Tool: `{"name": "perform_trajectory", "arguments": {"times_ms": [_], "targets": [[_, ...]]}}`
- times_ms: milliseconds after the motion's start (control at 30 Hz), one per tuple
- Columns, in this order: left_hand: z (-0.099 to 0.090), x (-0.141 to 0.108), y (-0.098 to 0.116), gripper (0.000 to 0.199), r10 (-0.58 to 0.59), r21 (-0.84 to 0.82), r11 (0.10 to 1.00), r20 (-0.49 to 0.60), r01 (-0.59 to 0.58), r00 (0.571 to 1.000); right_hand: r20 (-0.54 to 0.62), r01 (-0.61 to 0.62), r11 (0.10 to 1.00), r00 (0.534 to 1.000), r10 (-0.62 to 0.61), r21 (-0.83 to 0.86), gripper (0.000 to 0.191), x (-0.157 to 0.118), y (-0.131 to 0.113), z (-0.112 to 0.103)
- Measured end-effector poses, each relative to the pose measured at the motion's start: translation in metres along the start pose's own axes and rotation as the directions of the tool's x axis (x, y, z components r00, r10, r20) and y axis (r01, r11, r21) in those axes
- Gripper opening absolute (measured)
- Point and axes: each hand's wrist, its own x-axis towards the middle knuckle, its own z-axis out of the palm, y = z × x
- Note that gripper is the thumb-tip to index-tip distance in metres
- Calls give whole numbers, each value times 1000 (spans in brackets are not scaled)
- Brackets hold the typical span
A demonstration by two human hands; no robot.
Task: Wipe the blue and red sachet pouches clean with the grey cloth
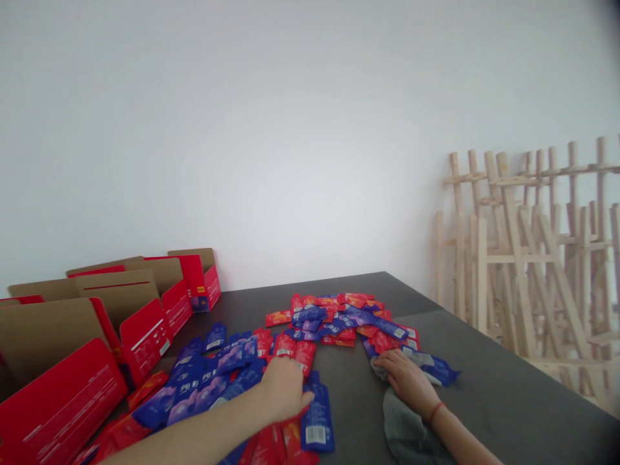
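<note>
Through the head camera I am seeing the left hand (285,391) curling down onto a loose spread of red and blue foil sachets (310,316), its fingers pressing into the pile near a blue sachet (317,416); the back of the hand is hiding the fingertips, so I cannot tell whether it is pinching anything. The right hand (407,381) is lying palm-down with its fingers close together, not visibly pinching, on a crumpled grey cloth (404,426), and its weight seems to be pinning the cloth to the dark worktop (489,381). The sachets are lying scattered between the hands and mostly toward the far side, apparently spread out so that each stays within easy reach. Along the left, open red cartons with kraft-brown flaps (145,342) are standing in a row with their flaps raised, probably to keep them open. Off the right edge of the worktop, unfinished wooden frames (523,271) are standing stacked against the white wall (290,129).
</note>
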Motion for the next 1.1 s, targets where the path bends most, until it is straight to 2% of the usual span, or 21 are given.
{"name": "perform_trajectory", "arguments": {"times_ms": [100,233,333,467,567,667,800,900,1000,1100], "targets": [[7,34,-6,58,-82,-108,992,-92,72,992,-5,-1,1000,1000,1,2,52,0,-1,-1],[23,73,-6,60,-167,-163,974,-34,160,985,-5,-17,1000,1000,17,7,52,-1,0,-1],[37,77,-4,62,-212,-182,960,18,212,977,-5,-22,1000,1000,22,15,53,-1,2,0],[47,59,-11,65,-217,-166,961,53,223,975,-11,-22,999,1000,23,25,53,-3,4,1],[47,46,-22,66,-198,-138,968,81,207,977,-17,-26,999,1000,26,29,53,-4,5,3],[42,49,-35,66,-175,-114,976,108,187,979,-17,-29,999,999,30,26,53,-4,5,3],[35,77,-46,59,-170,-129,974,130,187,977,-16,-42,998,999,43,35,53,-4,3,3],[35,105,-50,52,-215,-168,959,103,230,971,-18,-41,998,999,42,42,51,-4,2,2],[36,128,-56,66,-253,-234,938,38,254,967,-12,-43,998,999,43,54,52,-4,1,2],[35,147,-74,78,-237,-347,909,29,232,971,-22,-44,997,999,45,65,52,-3,-2,1]]}}
